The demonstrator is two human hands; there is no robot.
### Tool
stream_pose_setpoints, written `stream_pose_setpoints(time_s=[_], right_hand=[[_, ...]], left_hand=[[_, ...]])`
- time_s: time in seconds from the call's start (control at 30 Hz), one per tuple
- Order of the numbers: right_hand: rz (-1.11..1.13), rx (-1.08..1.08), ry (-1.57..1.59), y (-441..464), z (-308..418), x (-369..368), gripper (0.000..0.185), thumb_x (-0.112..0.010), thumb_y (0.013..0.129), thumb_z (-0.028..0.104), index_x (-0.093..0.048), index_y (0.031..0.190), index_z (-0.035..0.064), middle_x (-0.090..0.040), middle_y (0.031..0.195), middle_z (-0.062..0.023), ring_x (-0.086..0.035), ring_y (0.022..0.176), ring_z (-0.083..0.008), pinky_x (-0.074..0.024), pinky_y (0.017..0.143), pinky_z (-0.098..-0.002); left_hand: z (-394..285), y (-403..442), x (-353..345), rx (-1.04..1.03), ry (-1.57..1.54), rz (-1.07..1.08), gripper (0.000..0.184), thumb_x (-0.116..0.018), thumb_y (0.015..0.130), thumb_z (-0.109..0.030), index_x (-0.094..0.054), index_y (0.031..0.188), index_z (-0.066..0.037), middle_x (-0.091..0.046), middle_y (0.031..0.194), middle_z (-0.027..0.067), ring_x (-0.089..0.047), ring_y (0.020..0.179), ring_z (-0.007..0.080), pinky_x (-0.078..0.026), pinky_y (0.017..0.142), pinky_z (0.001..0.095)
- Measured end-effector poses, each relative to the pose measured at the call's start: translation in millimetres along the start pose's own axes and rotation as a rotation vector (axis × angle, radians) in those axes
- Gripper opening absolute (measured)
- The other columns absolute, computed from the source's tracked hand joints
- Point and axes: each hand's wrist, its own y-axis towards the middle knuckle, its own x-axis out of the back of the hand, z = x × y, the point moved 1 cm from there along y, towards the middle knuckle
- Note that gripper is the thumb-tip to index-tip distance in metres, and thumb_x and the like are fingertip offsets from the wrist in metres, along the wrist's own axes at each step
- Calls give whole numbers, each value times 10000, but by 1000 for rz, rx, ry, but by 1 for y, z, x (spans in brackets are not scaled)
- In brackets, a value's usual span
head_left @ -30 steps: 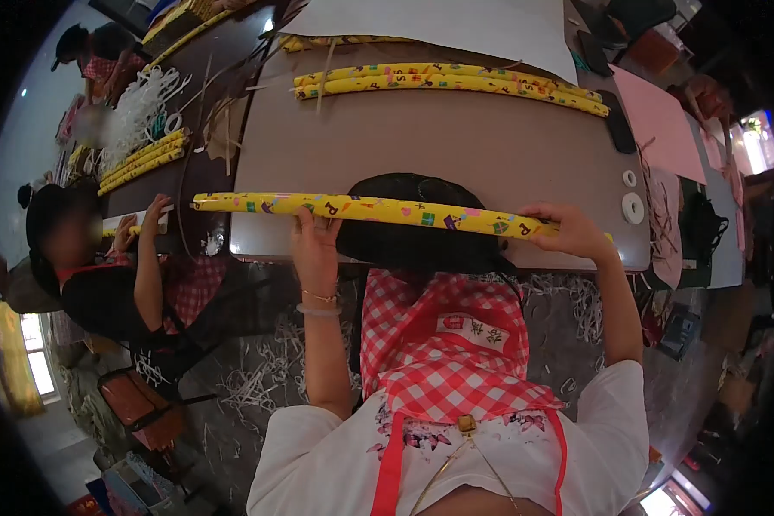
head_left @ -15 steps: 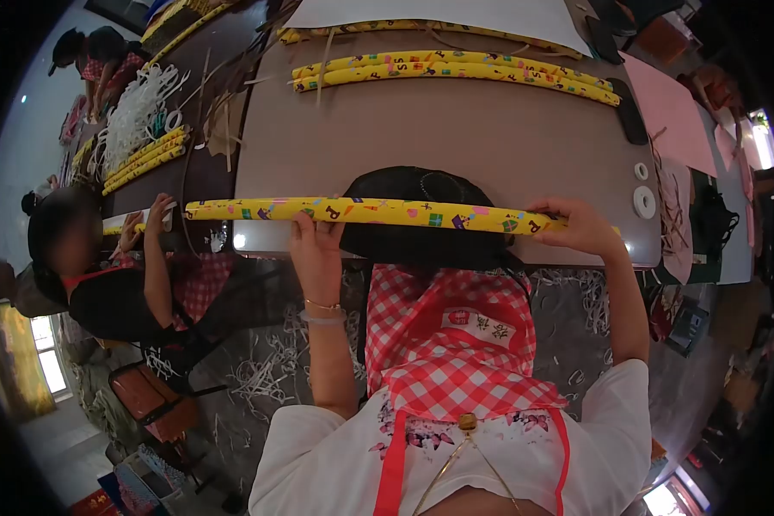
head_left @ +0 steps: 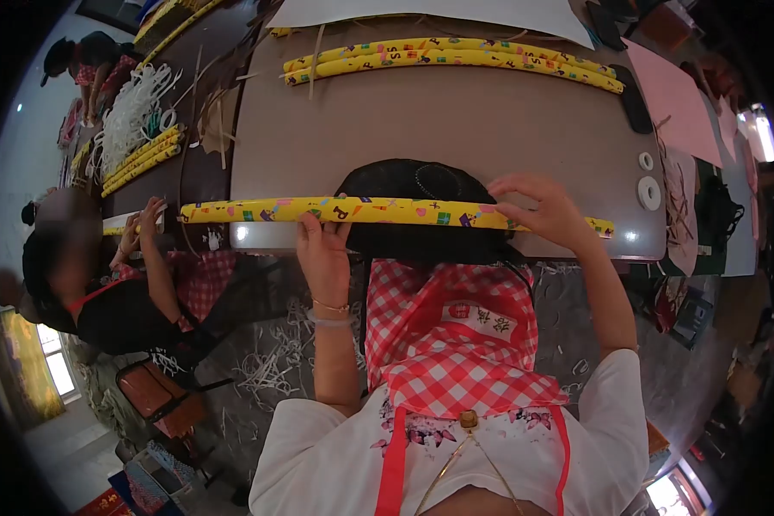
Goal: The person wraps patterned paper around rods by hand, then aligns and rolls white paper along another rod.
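Observation:
A long yellow patterned roll [head_left: 387, 211] lies level across the view, in front of a black cap [head_left: 413, 176]. Thumb and fingers of my left hand [head_left: 322, 249] pinch it left of its middle. My right hand [head_left: 542, 206] is at the roll's right part, its fingers spread and the thumb lower down, crossing over the roll. Whether the right palm touches the roll is hard to tell. Two similar yellow rolls [head_left: 456, 58] lie side by side at the back of the brown table [head_left: 387, 120].
A white sheet [head_left: 430, 15] lies at the back. Two white tape rings [head_left: 648, 193] and a dark phone-like object [head_left: 635, 107] are at the right. At the left, a co-worker [head_left: 120, 301] handles another roll beside stacked rolls [head_left: 142, 163] and white strips [head_left: 133, 107].
My right hand has moved left along the roll and its fingers have opened from their grip. My left hand still holds the roll, slightly further right.

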Motion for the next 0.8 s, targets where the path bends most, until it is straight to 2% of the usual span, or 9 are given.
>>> stream_pose_setpoints(time_s=[0.03, 0.13, 0.27, 0.33, 0.47, 0.53, 0.8], right_hand=[[-49, 107, 33, 8, 7, -8, 294, -712, 778, 157, -643, 1049, 66, -636, 1086, -66, -616, 978, -217, -478, 876, -321], [-19, 62, 175, 25, 27, -33, 255, -702, 782, 153, -648, 1009, 52, -636, 1056, -70, -614, 959, -220, -479, 872, -322], [39, 170, 90, 37, 35, -47, 250, -686, 768, 174, -659, 982, 48, -640, 984, -93, -613, 910, -258, -487, 831, -342], [57, 89, 119, 39, 34, -47, 235, -680, 748, 119, -662, 967, 36, -634, 959, -93, -616, 880, -242, -493, 812, -328], [71, -15, 267, 41, 35, -47, 218, -683, 738, 114, -673, 936, 22, -632, 950, -87, -615, 870, -215, -491, 801, -308], [107, -73, 328, 43, 35, -47, 170, -695, 729, 88, -669, 883, 21, -618, 939, -53, -589, 881, -165, -465, 789, -278], [102, -91, 356, 45, 33, -49, 184, -687, 718, 85, -689, 890, 18, -626, 940, -53, -597, 864, -155, -467, 777, -264]], left_hand=[[2, 0, 1, 2, -14, 18, 349, -439, 978, -307, -425, 1208, -45, -523, 1187, 106, -526, 1155, 292, -449, 969, 429], [5, -2, 0, 0, -25, 7, 347, -443, 977, -305, -426, 1205, -43, -523, 1188, 106, -531, 1148, 289, -456, 963, 423], [3, -5, -1, 1, -31, -26, 350, -443, 976, -306, -424, 1202, -39, -525, 1185, 111, -536, 1143, 288, -464, 956, 420], [4, -5, -1, 29, -46, -37, 346, -443, 977, -304, -424, 1199, -39, -532, 1176, 119, -543, 1133, 285, -470, 950, 420], [8, -6, 1, 14, -56, -21, 349, -438, 979, -306, -415, 1213, -48, -542, 1168, 129, -545, 1133, 287, -474, 945, 419], [10, -6, 5, 20, -60, -21, 351, -435, 979, -307, -411, 1217, -50, -539, 1173, 130, -542, 1137, 289, -473, 948, 421], [13, -6, 7, 22, -78, -29, 386, -451, 967, -324, -428, 1226, -39, -527, 1196, 120, -514, 1175, 297, -458, 980, 429]])
